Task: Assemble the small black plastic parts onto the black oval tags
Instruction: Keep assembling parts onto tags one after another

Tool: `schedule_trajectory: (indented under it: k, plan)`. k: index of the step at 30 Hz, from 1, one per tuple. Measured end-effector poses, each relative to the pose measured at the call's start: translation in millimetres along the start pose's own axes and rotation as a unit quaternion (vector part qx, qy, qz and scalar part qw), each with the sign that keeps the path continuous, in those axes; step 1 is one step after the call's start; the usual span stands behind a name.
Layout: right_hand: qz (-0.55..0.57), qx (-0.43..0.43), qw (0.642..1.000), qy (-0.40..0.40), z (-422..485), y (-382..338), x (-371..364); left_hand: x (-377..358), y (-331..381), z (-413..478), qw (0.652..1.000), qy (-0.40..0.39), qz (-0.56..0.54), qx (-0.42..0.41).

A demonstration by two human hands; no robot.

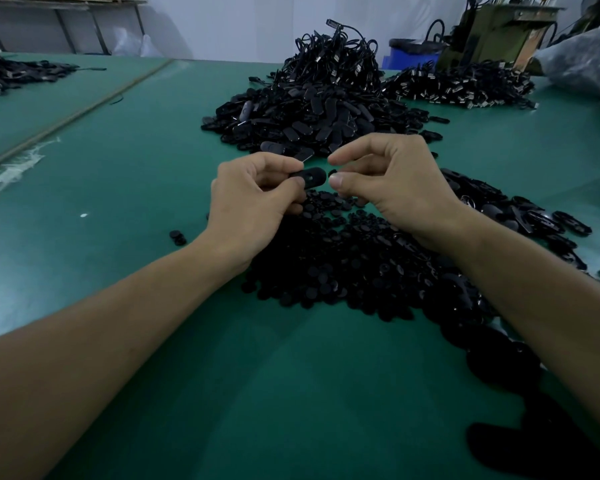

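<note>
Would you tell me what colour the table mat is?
The mat is green; head view shows it best.

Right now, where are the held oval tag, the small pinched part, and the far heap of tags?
oval tag (pixel 314 175): head view, its free rounded end.
small part (pixel 332 172): head view, its exposed edge.
heap of tags (pixel 309 116): head view, its middle.

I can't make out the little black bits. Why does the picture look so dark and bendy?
Head view: dim light merges the pile of small parts into one dark mass; the wide lens stretches the picture's edges; the oval tag in the left hand looks sharp.
</note>
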State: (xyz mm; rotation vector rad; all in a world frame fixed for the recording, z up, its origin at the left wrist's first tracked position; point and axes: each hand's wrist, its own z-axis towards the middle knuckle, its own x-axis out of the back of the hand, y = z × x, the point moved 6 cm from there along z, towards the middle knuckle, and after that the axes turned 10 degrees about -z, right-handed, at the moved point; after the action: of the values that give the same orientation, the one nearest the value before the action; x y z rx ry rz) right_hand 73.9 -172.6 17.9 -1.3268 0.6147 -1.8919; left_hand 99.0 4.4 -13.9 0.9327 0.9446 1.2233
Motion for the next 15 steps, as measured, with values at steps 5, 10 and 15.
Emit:
schedule_trajectory:
  k: [5,10,15]
  plan:
    - [0.038,-0.018,0.999,-0.007,0.8,0.5,-1.8,-0.4,1.2,-0.6,1.0,-0.003,0.003,-0.021]
    - [0.013,-0.006,1.0,0.021,0.8,-4.3,-2.5,-2.3,3.7,-1.1,0.998,-0.013,0.02,-0.05]
    - [0.019,-0.015,0.999,0.036,-1.9,-7.0,-5.4,-4.8,6.2,-2.9,0.997,-0.025,0.02,-0.069]
